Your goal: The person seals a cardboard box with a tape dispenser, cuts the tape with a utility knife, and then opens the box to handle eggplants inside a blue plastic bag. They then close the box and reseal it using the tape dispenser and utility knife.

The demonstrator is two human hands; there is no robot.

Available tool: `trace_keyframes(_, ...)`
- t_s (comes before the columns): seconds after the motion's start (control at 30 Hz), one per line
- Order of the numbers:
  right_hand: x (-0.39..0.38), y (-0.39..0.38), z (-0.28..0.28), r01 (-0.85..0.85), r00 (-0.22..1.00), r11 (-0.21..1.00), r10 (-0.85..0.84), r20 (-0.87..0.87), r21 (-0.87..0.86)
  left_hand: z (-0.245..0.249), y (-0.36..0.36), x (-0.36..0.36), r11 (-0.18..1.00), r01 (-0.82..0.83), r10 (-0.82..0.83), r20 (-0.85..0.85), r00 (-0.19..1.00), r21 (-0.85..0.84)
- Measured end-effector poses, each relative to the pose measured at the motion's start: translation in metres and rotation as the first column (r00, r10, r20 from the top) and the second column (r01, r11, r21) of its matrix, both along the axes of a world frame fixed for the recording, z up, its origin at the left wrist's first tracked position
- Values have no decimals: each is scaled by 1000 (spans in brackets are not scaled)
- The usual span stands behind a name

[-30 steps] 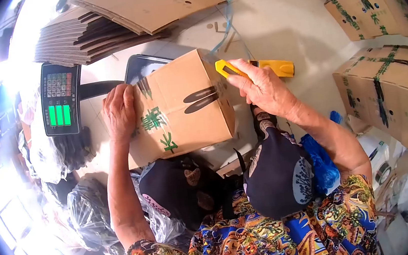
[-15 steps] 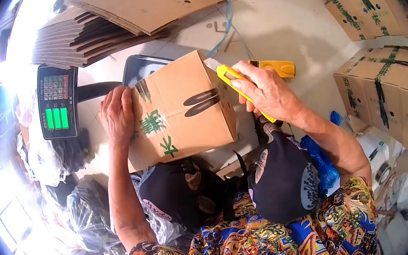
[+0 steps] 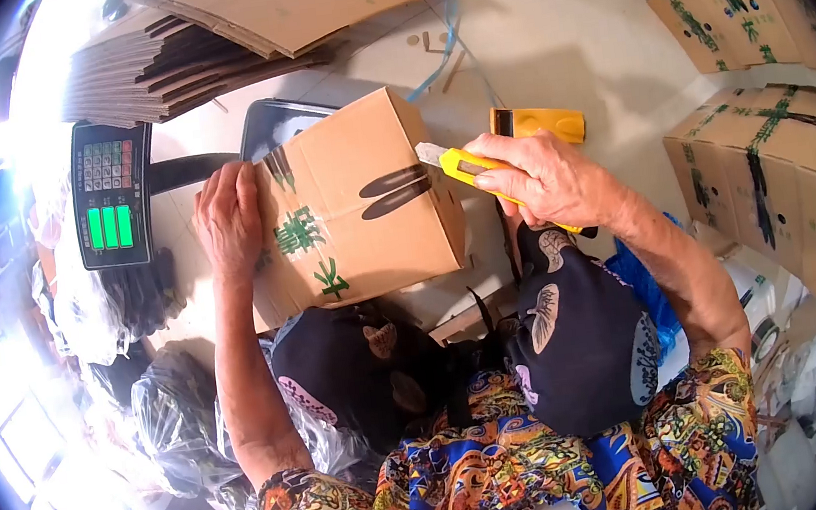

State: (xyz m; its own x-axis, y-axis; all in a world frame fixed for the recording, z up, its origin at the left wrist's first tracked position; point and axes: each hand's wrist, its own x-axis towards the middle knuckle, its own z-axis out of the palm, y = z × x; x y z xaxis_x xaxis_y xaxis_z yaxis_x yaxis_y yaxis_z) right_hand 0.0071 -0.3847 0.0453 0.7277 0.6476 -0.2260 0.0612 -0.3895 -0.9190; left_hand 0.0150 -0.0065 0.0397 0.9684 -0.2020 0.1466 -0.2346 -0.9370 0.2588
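A cardboard box with green lettering and dark printed ovals lies tilted in front of my knees. My left hand is laid over its left edge, fingers curled against the cardboard. A yellow utility knife is gripped in my right hand, which is closed around the handle. Its blade points left, the tip right by the box's right-hand edge, near the ovals. Behind the box shows part of a dark-rimmed scale platform.
The scale's display with green digits stands at left. Flattened cartons are stacked at the back. A yellow tape dispenser lies beyond my right hand. Packed boxes stand at right, plastic bags at lower left. Blue strapping trails across the floor.
My right hand has brought the knife slightly down, with the blade turned more to the left and lower along the box's right edge. My left hand stays on the box.
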Motion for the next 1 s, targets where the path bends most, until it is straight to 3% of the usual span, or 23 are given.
trace_keyframes(0.03,-2,0,-3,-48,990,999,46,131,8,1,0,-1,1000,-26,25,-20,999,-3)
trace_keyframes(0.1,-14,-5,13,-51,974,998,44,-223,-26,3,-2,0,998,-59,59,-33,998,-9)
trace_keyframes(0.13,-25,-7,6,-77,992,997,74,-105,-19,5,-5,-1,998,-65,64,-30,997,-11)
trace_keyframes(0.23,-31,-14,10,-140,979,987,126,-160,-75,6,-7,0,997,-73,72,-25,997,-7)
trace_keyframes(0.33,-23,-27,15,-39,927,997,9,-376,-73,7,-3,1,990,-78,76,-17,997,-118)
trace_keyframes(0.43,-11,-41,48,432,730,902,-353,-585,-6,15,-6,-9,925,-163,197,67,978,-342)
trace_keyframes(0.5,2,-23,46,587,695,782,-353,-627,210,35,-25,-23,806,-233,294,26,955,-544)
trace_keyframes(0.53,11,-8,47,639,685,703,-335,-647,312,55,-42,-26,662,-281,257,-141,956,-695)
trace_keyframes(0.6,20,35,61,629,696,657,-238,-677,416,87,-69,-28,563,-354,47,-398,916,-747)
trace_keyframes(0.67,24,78,61,578,755,635,-179,-631,512,98,-83,-25,352,-305,-316,-419,851,-885)
trace_keyframes(0.7,22,95,68,502,770,668,-57,-635,549,109,-97,-24,310,-327,-357,-428,831,-893)
trace_keyframes(0.77,15,114,90,450,791,726,-53,-610,520,109,-101,-22,273,-285,-330,-368,869,-919)
trace_keyframes(0.8,24,112,71,324,840,735,67,-538,596,107,-94,-22,277,-272,-324,-356,877,-922)
trace_keyframes(0.83,21,114,72,410,842,808,-156,-517,424,108,-82,-22,284,-317,-286,-395,873,-905)
trace_keyframes(0.9,15,96,88,328,934,912,-276,-226,244,99,-52,-26,472,-300,-59,-369,928,-829)
trace_keyframes(0.93,19,78,79,257,946,964,-236,-225,71,83,-27,-27,594,-282,76,-297,952,-753)
trace_keyframes(0.97,24,58,63,179,953,978,-199,-227,-106,64,-4,-30,596,-300,176,-243,954,-745)
trace_keyframes(1.0,20,40,41,104,976,985,-128,-178,-137,47,18,-34,623,-306,251,-187,950,-719)
